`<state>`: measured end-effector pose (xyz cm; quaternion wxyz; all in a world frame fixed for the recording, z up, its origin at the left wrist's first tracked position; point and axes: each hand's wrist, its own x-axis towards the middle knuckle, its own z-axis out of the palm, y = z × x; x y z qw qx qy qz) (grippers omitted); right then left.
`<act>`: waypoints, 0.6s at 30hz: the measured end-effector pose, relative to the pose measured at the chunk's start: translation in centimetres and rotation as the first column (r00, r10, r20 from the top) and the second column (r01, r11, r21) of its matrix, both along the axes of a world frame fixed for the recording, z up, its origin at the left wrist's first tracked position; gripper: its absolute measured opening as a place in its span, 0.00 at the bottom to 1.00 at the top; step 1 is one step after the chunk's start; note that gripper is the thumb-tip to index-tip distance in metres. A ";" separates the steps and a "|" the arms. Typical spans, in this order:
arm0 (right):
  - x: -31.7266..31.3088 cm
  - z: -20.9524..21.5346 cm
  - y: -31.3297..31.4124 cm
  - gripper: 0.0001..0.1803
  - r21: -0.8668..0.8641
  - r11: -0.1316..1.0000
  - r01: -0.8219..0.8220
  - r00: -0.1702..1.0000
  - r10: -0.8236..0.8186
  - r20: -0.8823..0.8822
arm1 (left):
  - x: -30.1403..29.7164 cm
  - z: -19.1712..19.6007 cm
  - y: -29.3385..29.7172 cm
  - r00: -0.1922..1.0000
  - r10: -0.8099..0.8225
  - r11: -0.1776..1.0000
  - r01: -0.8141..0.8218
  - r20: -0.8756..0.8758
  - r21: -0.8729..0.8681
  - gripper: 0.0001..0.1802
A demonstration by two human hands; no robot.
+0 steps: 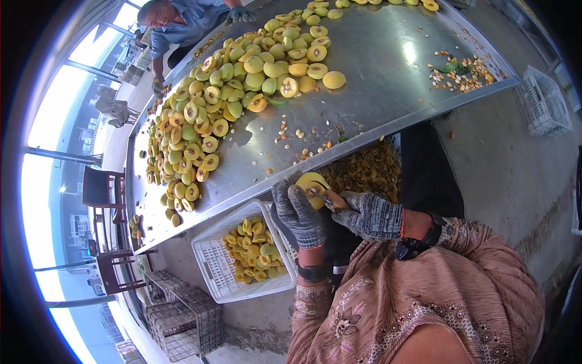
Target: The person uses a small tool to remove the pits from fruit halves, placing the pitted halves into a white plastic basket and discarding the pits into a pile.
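Note:
My left hand (298, 213), in a grey knitted glove, is closed around a halved yellow peach (316, 200), cut face up. My right hand (371, 217), gloved alike, grips a pitting knife with a wooden handle (337, 201). Its metal tip meets the middle of the cut face; how deep it goes I cannot tell. Both hands are just off the near edge of a metal table (370, 79). Beside my left forearm stands a white plastic basket (209, 282) with hollowed peach halves (254, 249) inside. Small yellow-brown pieces (364, 170) fill a container below the hands.
A long heap of peach halves (242, 73) covers the table's left side. Loose pits and scraps (464, 73) lie at its right corner. Another person (182, 27) leans over the far left edge. Stacked crates (176, 309) stand lower left; a white crate (541, 103) sits right.

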<state>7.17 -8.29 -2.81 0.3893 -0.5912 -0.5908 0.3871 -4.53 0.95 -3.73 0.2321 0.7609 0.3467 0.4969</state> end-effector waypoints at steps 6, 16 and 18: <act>-0.4 -0.4 -0.9 0.28 0.365 0.928 -0.074 0.981 0.001 0.194 | 0.0 -0.1 -1.1 0.997 0.082 0.995 -0.081 -0.012 0.065 0.14; 0.0 -2.9 -1.3 0.29 0.510 0.809 -0.291 0.857 -0.016 0.514 | 1.3 1.6 -2.4 0.987 0.142 0.990 -0.140 0.072 -0.029 0.15; 0.2 -2.5 -1.3 0.29 0.616 0.725 -0.308 0.824 -0.120 0.554 | 1.1 1.6 -2.4 0.992 0.118 0.992 -0.120 0.036 0.043 0.15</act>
